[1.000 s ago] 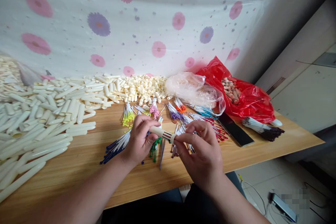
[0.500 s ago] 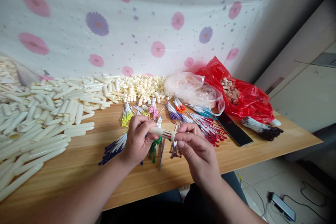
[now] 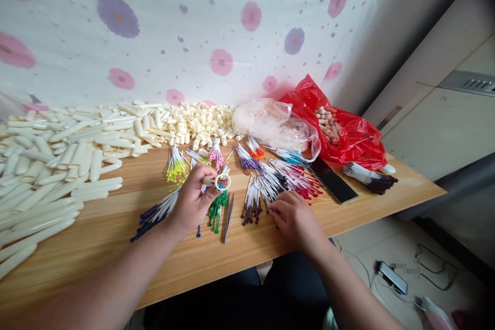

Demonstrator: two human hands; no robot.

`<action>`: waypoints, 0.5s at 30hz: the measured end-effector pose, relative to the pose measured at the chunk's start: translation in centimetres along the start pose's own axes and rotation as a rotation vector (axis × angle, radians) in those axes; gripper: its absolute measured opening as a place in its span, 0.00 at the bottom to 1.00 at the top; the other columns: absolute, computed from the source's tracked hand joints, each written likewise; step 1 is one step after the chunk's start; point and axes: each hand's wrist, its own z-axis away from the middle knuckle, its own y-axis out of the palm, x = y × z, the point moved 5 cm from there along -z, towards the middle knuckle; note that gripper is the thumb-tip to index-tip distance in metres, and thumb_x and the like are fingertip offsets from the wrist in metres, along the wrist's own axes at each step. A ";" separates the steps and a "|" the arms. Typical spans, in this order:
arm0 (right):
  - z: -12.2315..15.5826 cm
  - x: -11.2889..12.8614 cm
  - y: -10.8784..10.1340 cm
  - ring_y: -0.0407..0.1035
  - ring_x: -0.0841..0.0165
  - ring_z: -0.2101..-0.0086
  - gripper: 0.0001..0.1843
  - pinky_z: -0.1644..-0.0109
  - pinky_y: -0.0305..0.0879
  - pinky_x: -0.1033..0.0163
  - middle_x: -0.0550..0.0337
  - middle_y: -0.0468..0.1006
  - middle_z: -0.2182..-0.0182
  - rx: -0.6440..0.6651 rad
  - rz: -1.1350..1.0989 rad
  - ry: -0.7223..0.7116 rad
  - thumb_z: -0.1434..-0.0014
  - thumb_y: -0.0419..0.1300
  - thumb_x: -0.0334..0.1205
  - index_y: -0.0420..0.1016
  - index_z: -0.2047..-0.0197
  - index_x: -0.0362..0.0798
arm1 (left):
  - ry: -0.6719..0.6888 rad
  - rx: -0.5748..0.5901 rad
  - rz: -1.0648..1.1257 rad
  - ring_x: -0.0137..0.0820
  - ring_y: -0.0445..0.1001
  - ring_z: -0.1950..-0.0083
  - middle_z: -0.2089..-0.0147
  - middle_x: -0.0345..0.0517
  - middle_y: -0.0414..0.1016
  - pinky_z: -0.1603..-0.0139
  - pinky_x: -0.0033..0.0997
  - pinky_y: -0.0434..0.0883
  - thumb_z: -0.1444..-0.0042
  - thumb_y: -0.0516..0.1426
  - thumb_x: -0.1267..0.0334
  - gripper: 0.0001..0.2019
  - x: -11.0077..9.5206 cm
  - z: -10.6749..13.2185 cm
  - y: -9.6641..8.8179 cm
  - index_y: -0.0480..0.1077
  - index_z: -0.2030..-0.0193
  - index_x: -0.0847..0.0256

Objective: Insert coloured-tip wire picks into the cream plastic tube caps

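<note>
My left hand (image 3: 192, 201) is closed round a cream plastic tube (image 3: 217, 181), its open end turned toward me with coloured stick tips showing inside. My right hand (image 3: 293, 216) rests low on the wooden table (image 3: 116, 247), fingers curled at the ends of the black-tipped and red-tipped white sticks (image 3: 286, 180). Whether it grips one I cannot make out. Bundles of thin white sticks with green (image 3: 216, 209), dark brown (image 3: 251, 201), blue (image 3: 154, 214), yellow (image 3: 175, 165), pink and purple tips lie fanned between and behind my hands.
A big heap of cream tubes (image 3: 58, 165) covers the left of the table, with small ribbed cream caps (image 3: 201, 124) behind. A clear bag (image 3: 270, 124), a red bag (image 3: 348, 136) of brownish pieces, a dark phone (image 3: 332, 180) and a dark-tipped bundle (image 3: 369, 178) lie at right. Tweezers (image 3: 229, 216) lie near centre.
My right hand has let go of the tube's end and dropped to the sticks on the table. My left hand has turned the tube's open end toward me. The view has shifted.
</note>
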 end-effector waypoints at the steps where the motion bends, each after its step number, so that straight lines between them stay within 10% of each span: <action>1: -0.2 0.6 0.3 0.65 0.65 0.64 0.07 0.58 0.61 0.60 0.57 0.74 0.67 0.021 0.032 -0.002 0.42 0.58 0.32 0.76 0.66 0.49 | -0.024 0.004 -0.003 0.30 0.62 0.68 0.68 0.40 0.62 0.66 0.31 0.60 0.43 0.52 0.44 0.18 0.2 0.0 0.1 0.63 0.67 0.60; 15: 1.0 2.6 1.8 0.63 0.66 0.62 0.09 0.57 0.55 0.59 0.59 0.77 0.62 0.027 0.012 -0.214 0.39 0.56 0.32 0.75 0.60 0.52 | -0.134 -0.017 0.029 0.26 0.58 0.74 0.74 0.35 0.60 0.74 0.27 0.57 0.42 0.53 0.47 0.16 0.6 0.1 0.0 0.63 0.66 0.60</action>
